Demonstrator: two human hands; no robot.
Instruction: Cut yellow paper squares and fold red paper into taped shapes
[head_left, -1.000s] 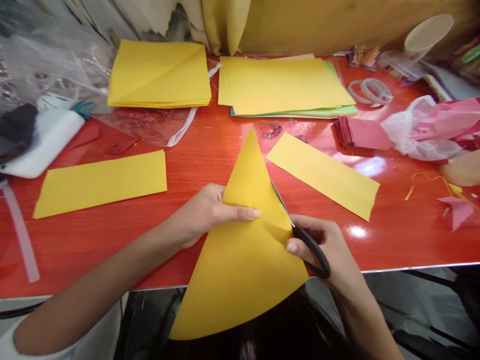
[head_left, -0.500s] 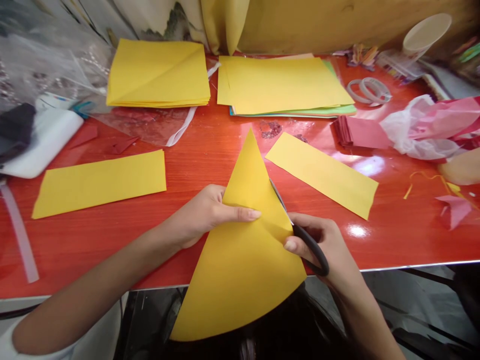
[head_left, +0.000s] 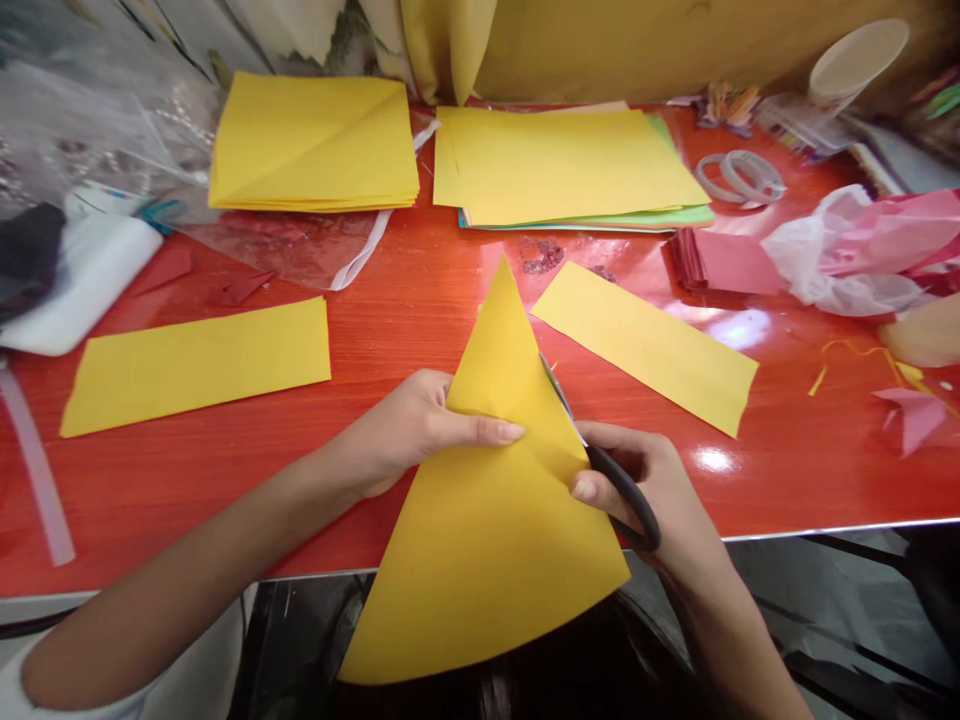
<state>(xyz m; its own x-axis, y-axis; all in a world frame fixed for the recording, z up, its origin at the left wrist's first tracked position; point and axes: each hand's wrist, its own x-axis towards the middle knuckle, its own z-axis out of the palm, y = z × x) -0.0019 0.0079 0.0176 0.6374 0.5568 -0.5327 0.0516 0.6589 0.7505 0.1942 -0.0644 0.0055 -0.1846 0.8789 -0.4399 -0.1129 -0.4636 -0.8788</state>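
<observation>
Tabletop of glossy red wood grain, with white glints reflected to the right of the yellow paper wedge, is crossed by the wedge's pointed upper part, while its curved lower edge is held out past the table's near rim, over a dark area. Its left side is gripped by the left hand, thumb laid flat on top, the other fingers mostly hidden beneath. Black-handled scissors are held in the right hand, fingers curled about the handle, with the blades set against the wedge's right edge; how far they are parted cannot be told. The wedge is flanked by a left yellow strip and a right yellow strip. Beyond it to the left, a clear bag is partly covered by a yellow stack; beyond it to the right, a pile of sheets is topped with yellow over green. Farther right of the wedge, clear rings, folded reddish papers and pink-and-white wrapping are strewn. Behind the wedge, the table is backed by a gold curtain and an ochre surface.
</observation>
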